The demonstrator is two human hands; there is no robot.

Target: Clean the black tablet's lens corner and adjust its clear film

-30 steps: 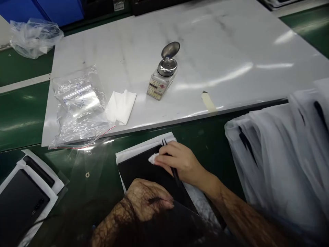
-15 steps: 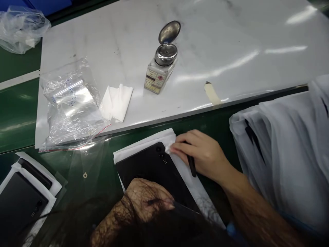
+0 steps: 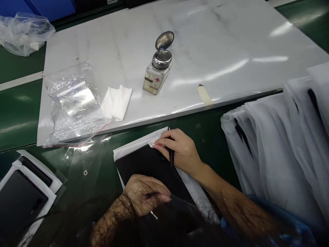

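My right hand (image 3: 181, 151), fingers pressed together, pinches a white wipe (image 3: 154, 143) and black tweezers (image 3: 171, 157) at the 1 o'clock corner of a black tablet (image 3: 146, 168), lying at 12 o'clock; my left hand (image 3: 146, 193) rests curled at its near edge, grip unclear, with how much is wiped not shown.

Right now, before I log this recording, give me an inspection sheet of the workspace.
surface: white marbled board on a green bench, masking tape strip at its edge.
job's things: black tablet, camera side up, on a white sheet; folded wipe at its edge.
clutter: zip bag, white wipes, open dispenser bottle, crumpled plastic bag.
hands: right hand holds black tweezers and the wipe; left hand rests on the tablet.
cables: nothing seen.
surroundings: second dark tablet, white bags, blue bins.
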